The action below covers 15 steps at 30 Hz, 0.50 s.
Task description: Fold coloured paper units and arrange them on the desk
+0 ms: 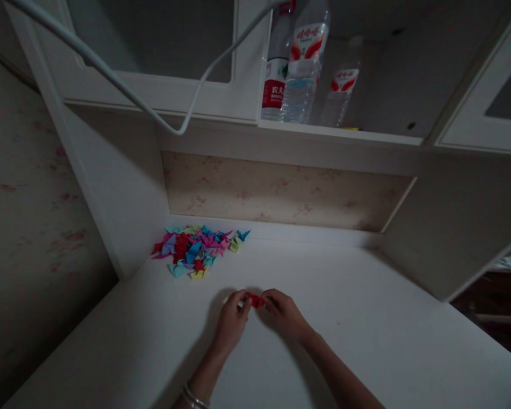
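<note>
My left hand (232, 319) and my right hand (286, 313) meet over the white desk (366, 318), fingertips pinched together on a small red folded paper piece (255, 300) held between them just above the surface. A bracelet sits on my left wrist. Farther back and to the left lies a heap of folded paper triangles (196, 249) in red, pink, blue, purple, yellow and green, well apart from both hands.
Three plastic water bottles (304, 62) stand on the shelf above the desk. A white cable (123, 85) hangs across the upper cabinet front. White side panels wall in the desk on the left and right; a patterned back panel (281, 193) closes the rear.
</note>
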{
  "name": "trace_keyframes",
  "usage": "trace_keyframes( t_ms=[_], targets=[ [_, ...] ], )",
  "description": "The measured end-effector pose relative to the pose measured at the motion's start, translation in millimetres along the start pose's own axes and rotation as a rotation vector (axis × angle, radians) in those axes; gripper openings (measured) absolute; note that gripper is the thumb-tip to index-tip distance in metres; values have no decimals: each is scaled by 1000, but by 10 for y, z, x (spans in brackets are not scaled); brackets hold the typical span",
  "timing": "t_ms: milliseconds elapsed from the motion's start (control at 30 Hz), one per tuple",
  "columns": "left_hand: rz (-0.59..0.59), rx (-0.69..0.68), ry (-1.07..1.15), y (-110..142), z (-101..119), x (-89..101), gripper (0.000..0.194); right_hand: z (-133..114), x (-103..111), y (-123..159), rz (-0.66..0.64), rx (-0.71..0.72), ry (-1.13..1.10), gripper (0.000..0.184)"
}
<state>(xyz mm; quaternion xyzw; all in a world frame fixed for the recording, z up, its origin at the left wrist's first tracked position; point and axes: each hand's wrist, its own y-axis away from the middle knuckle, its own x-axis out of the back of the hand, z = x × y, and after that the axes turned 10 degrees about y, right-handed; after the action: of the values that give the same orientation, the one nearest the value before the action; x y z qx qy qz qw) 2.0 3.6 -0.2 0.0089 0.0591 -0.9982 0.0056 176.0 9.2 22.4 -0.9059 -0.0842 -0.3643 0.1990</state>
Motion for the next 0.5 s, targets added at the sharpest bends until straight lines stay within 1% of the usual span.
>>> trace_keyframes(
  t_ms=[67,100,233,333,433,500],
  targets=[
    [-78,-41,-58,27,11,-2,39,-16,2,110,11,-6,-15,28],
    [-99,-53,-78,36,10,-1,39,-5,-6,151,23,-19,-21,29],
    [-146,-41,-95,41,-28,-19,42,110,-73,257,136,-148,-121,30],
    [-141,5,-69,21,-65,-52,45,191,-124,291,202,-218,-206,30],
    [-99,46,-68,-4,-77,-67,47,221,-148,295,198,-245,-263,33],
    [-71,17,-85,-17,-69,-61,43,217,-148,293,181,-259,-302,36]
  ],
)
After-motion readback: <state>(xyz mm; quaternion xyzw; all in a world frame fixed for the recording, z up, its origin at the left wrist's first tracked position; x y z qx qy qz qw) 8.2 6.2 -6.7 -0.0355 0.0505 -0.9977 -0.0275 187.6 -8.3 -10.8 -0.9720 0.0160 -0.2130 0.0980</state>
